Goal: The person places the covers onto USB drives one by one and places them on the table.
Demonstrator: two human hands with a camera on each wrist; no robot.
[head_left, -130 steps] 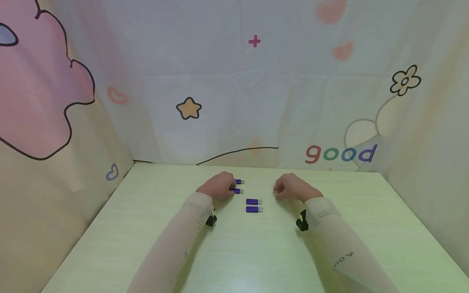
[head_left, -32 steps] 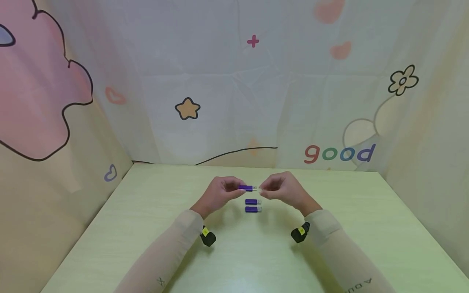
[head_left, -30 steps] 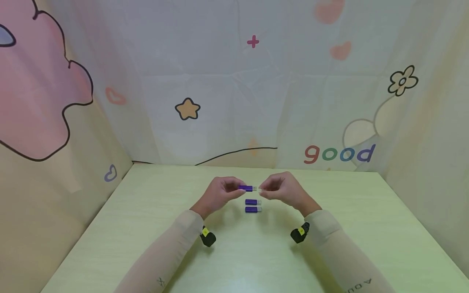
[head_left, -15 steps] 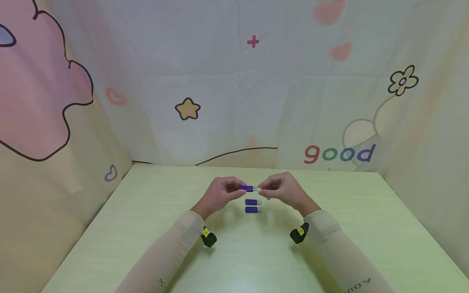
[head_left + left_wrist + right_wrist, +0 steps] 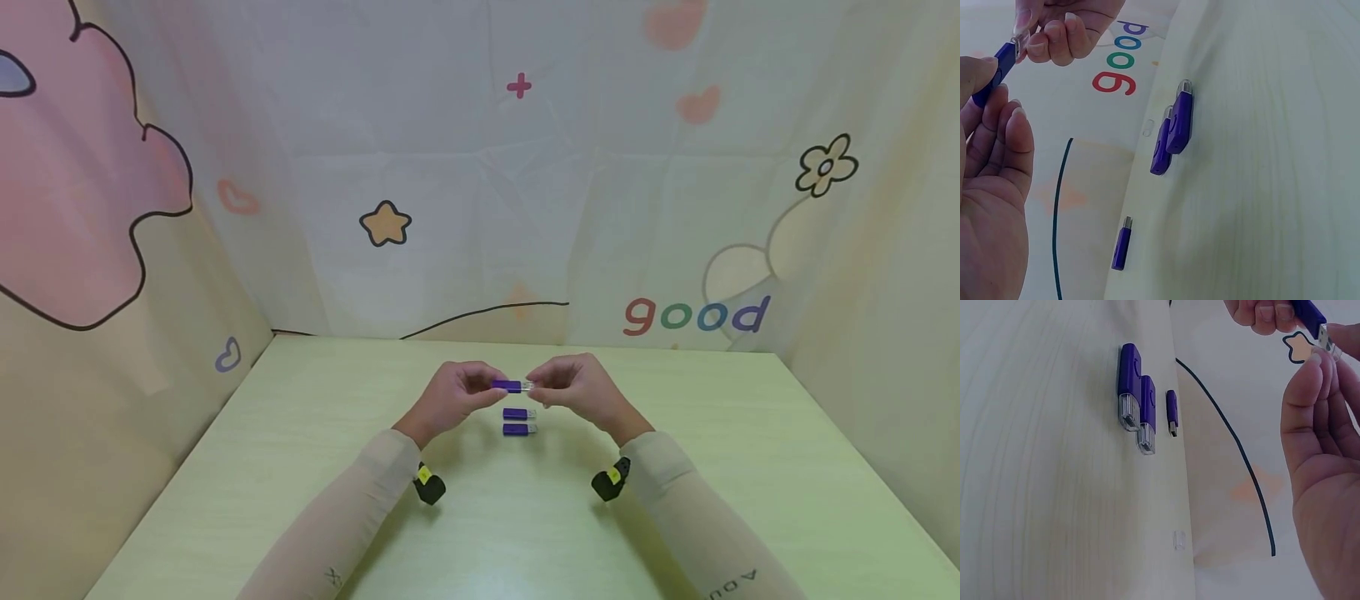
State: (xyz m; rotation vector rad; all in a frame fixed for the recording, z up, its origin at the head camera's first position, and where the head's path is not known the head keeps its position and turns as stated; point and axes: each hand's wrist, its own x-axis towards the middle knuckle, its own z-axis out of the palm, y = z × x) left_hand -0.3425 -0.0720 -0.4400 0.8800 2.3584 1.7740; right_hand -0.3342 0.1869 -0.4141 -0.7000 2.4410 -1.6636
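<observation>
My left hand pinches a purple USB flash drive above the table, its metal plug pointing right. Facing it, my right hand pinches a small clear cap between thumb and fingertips. The cap sits over the plug's end; fingers partly hide it, so I cannot tell how far on it is. Below the hands, two purple flash drives with clear caps lie side by side. Another flash drive, with bare metal plug, lies farther back.
A loose clear cap lies toward the back of the pale wooden table. A printed curtain hangs behind the table's back edge. Small black wrist cameras hang beneath both sleeves.
From reaching apart at the table, both hands have come together, lifting a flash drive and a cap. Over the last second, the cap has moved left from beside the plug onto it.
</observation>
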